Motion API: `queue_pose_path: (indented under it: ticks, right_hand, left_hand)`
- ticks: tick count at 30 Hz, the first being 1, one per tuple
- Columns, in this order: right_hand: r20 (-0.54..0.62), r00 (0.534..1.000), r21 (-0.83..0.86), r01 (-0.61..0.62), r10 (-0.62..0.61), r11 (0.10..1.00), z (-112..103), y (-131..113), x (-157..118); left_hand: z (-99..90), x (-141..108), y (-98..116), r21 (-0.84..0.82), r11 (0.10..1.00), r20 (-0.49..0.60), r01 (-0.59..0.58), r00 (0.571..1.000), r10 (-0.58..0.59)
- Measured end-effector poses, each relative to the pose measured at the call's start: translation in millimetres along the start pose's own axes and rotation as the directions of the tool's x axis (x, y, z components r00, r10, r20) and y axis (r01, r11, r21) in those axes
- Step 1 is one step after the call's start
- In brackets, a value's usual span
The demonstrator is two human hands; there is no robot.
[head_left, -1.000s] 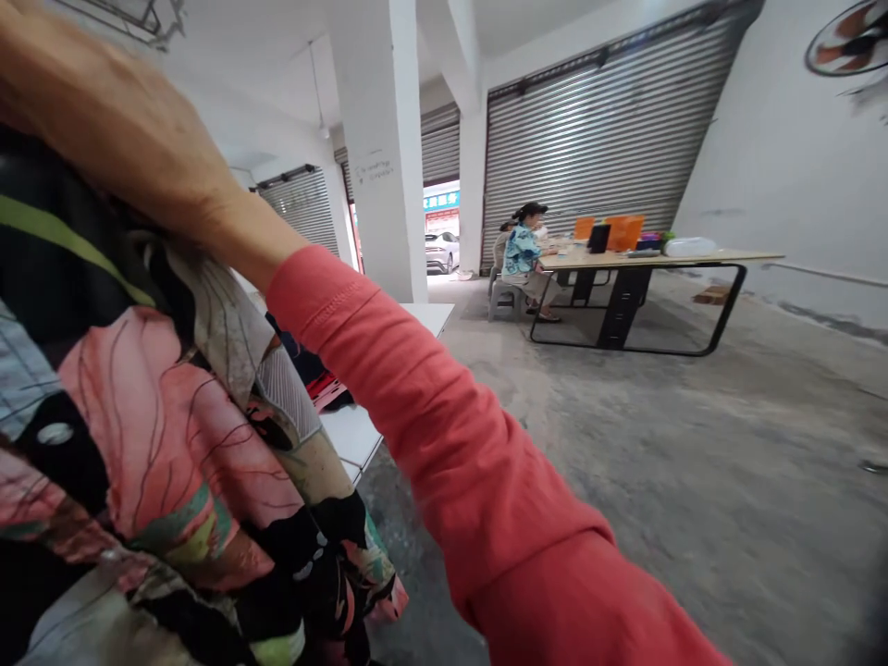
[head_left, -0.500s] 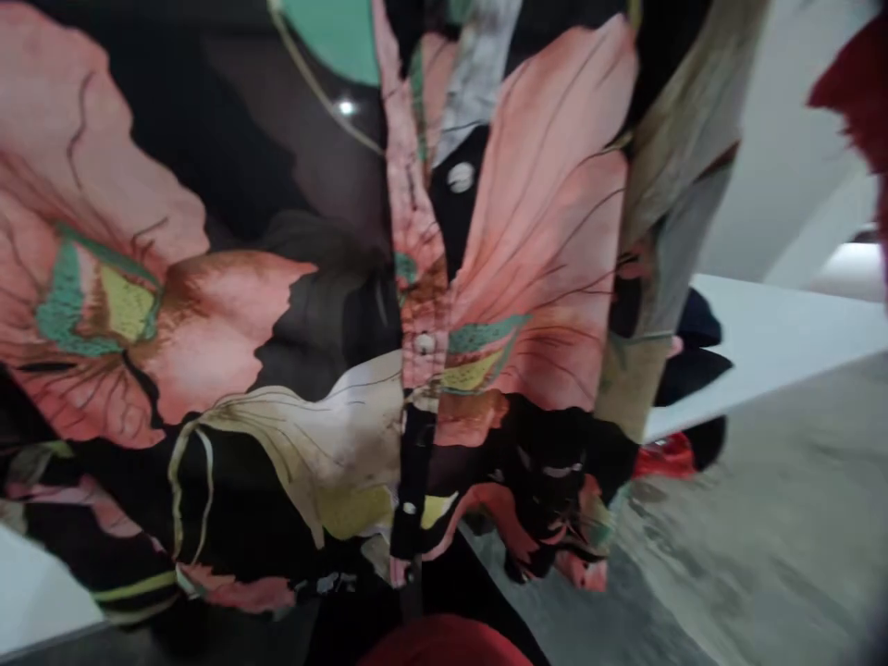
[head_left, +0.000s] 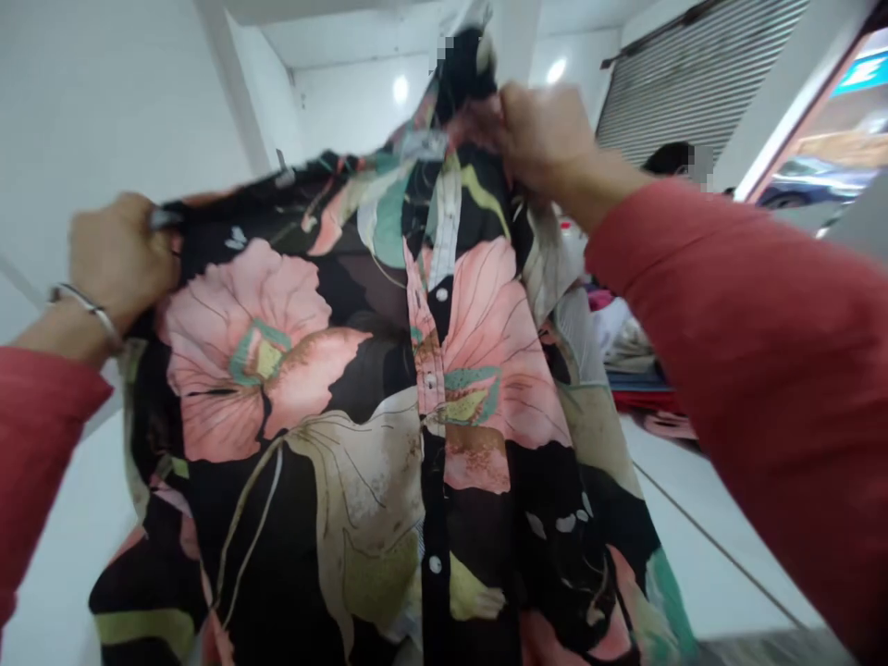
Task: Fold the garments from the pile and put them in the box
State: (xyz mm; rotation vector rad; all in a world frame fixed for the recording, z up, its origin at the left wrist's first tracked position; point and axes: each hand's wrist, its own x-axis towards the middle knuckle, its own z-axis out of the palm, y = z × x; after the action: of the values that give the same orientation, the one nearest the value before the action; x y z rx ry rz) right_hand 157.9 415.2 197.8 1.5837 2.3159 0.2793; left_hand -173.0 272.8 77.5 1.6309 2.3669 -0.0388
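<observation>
A black shirt (head_left: 375, 370) with large pink flowers, cream leaves and white buttons hangs spread out in front of me, its button side facing me. My left hand (head_left: 125, 245), with a bracelet at the wrist, is closed on the shirt's left shoulder area as I see it. Up by the collar (head_left: 464, 74), my right hand (head_left: 545, 129) grips the other shoulder, slightly blurred. The shirt's lower edge runs out of the picture, and its back is hidden.
A white table (head_left: 694, 509) lies behind the shirt, with piled folded clothes (head_left: 635, 356) on it at right. Beyond them, part of a person's head (head_left: 670, 159) shows near a rolling shutter (head_left: 694, 83). A street opening is at far right.
The view has tilted up, and both hands and red sleeves have come into sight. The shirt now appears farther off, with its collar and shoulders showing.
</observation>
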Motion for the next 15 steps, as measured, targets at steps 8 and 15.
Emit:
queue_pose_path:
  ticks: [8,15]
  right_hand:
    - [0.022,0.999,0.011,0.047,-0.048,0.999,25,-6,3]
    - [0.214,0.976,0.124,0.01,-0.037,0.992,84,-22,-6]
  left_hand:
    - [-26.5,-7,5,0.218,0.975,0.112,-0.035,0.994,0.01]
    - [14.1,-5,9,0.266,0.963,0.299,-0.046,0.954,-0.037]
